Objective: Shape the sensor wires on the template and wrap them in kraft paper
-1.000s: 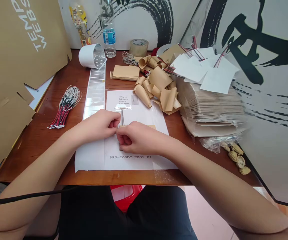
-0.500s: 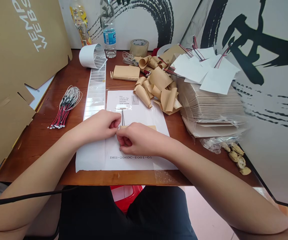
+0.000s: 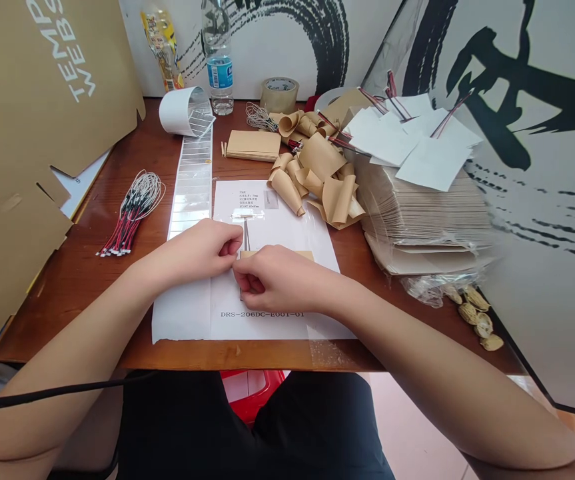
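Both hands are closed and close together over a printed white sheet [image 3: 292, 230] on the table. My left hand [image 3: 212, 247] has its fingers curled, the thumb and forefinger pinched near two thin dark lines [image 3: 246, 235], which look like wires or a drawing on the sheet. Just right of it and slightly nearer me, my right hand [image 3: 274, 277] is pinched too, its fingertips pointing left. Beneath the right hand, the edge of a brown paper piece [image 3: 303, 255] shows. Whatever either hand pinches is hidden by the fingers.
To the left lies a bundle of red, black and white wires [image 3: 134, 210]. A label roll [image 3: 180, 112] trails its strip toward me. Behind are a brown paper stack [image 3: 253, 145], curled brown papers [image 3: 322, 160] and tape [image 3: 280, 95]. White cards [image 3: 437, 160] top a cardboard stack [image 3: 427, 213] at right.
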A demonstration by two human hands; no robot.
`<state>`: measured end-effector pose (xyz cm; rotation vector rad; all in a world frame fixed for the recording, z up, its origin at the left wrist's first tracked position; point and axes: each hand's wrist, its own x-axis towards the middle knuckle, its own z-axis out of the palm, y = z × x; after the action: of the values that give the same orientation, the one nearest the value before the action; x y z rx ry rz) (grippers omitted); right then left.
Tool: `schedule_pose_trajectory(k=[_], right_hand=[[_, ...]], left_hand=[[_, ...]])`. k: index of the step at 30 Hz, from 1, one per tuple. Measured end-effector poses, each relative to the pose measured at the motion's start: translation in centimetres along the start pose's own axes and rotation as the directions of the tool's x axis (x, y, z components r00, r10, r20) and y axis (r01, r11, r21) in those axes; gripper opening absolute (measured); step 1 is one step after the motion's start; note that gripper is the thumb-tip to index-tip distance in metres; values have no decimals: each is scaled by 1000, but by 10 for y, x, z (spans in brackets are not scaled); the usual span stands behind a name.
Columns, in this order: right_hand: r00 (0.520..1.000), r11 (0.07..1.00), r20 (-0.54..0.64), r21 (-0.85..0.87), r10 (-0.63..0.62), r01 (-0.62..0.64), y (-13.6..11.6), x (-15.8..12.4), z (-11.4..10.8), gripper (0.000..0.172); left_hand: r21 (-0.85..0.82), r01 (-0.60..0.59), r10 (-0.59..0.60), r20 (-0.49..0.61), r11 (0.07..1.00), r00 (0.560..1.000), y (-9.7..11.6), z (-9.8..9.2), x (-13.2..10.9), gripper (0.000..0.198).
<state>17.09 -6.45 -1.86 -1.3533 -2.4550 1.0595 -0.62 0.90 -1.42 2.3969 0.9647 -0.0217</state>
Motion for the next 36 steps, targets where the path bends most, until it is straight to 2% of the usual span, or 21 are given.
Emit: schedule_pose_trajectory(k=[17,36], right_hand=[[1000,1000,22,-16,-5,6,0,-1,-1,19],[1000,999,22,-51,15,-13,-2,-4,-3,20]], left_hand=[[4,0,0,-6,1000,1000,-4,2,0,13],[46,9,-9,0,999,1000,2,2,0,17]])
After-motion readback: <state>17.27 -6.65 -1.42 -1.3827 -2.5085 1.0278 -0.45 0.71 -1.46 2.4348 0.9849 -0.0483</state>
